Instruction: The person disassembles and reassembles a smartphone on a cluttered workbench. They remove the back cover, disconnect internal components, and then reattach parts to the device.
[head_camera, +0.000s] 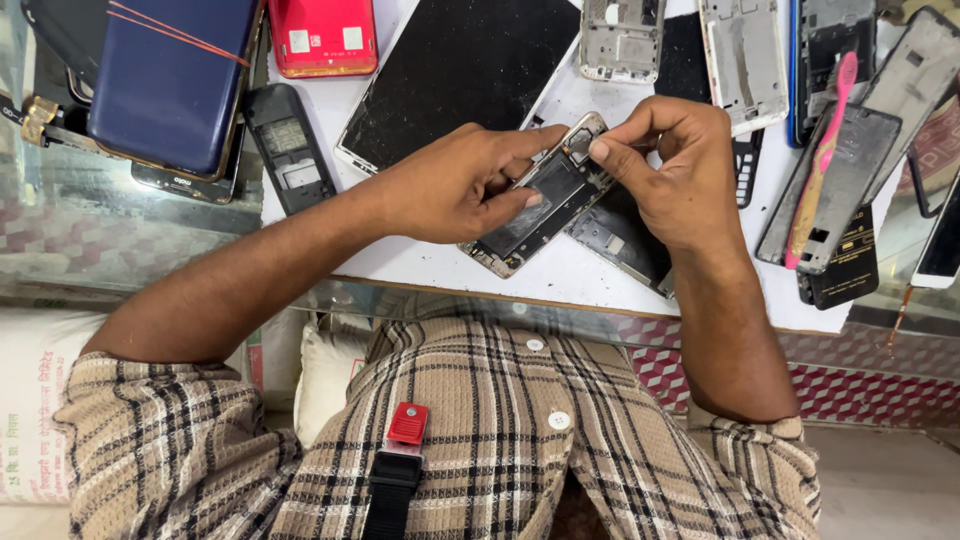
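- The left hand (455, 185) is curled shut around an open phone (545, 195). Its thumb lies on the dark inside of the phone, and its fingers wrap the far edge.
- The right hand (680, 170) pinches the top end of the same phone. Its thumb and first finger are pressed close together at the corner, with the other fingers bent.
- The phone is tilted, held just above a white board (590, 275). Its low end is near the board's front edge.
- A dark phone cover (625, 240) lies on the board, right under the right hand.
- A big cracked black screen (470, 60) lies just behind the left hand.
- A small old phone shell (288, 148) lies to the left of that screen.
- A blue phone with red bands (165, 80) sits at the far left, and a red phone back (322, 35) is beside it.
- A pink toothbrush (822, 160) lies on grey phone parts at the right, well apart from the hands.
- The person wears a checked shirt (480, 440).
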